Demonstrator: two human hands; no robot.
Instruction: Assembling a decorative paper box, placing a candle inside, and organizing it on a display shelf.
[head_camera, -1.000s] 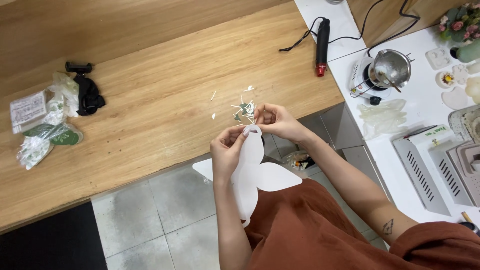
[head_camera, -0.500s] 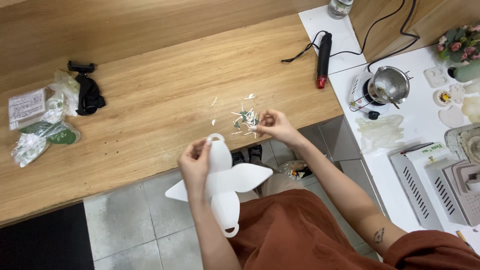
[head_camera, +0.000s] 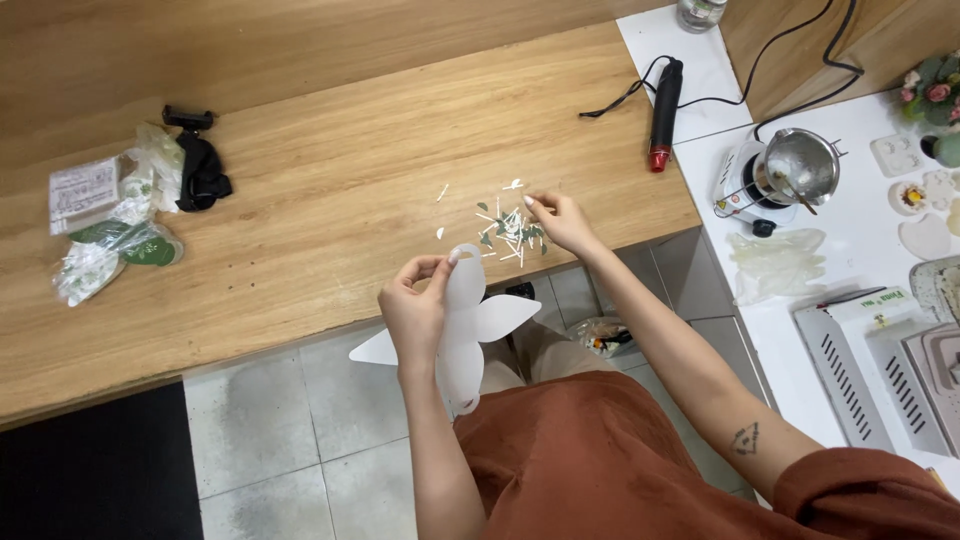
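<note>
Behind left hand (head_camera: 415, 312): white cutout (head_camera: 470, 335), pt. hidden

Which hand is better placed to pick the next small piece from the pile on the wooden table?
Right. The right hand already touches the pile of small pieces, while the left hand grips the white petal-shaped cutout.

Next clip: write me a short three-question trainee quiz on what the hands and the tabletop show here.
1. True or false: the left hand holds the white petal-shaped cutout out past the edge of the wooden table.
2. What does the right hand touch? A) the pile of small white and green bits B) the black and red tool C) the metal pot
3. Fill in: the clear plastic bags lie near the table's ____ end in the picture.

Key: 1 true; 2 A; 3 left.
</note>
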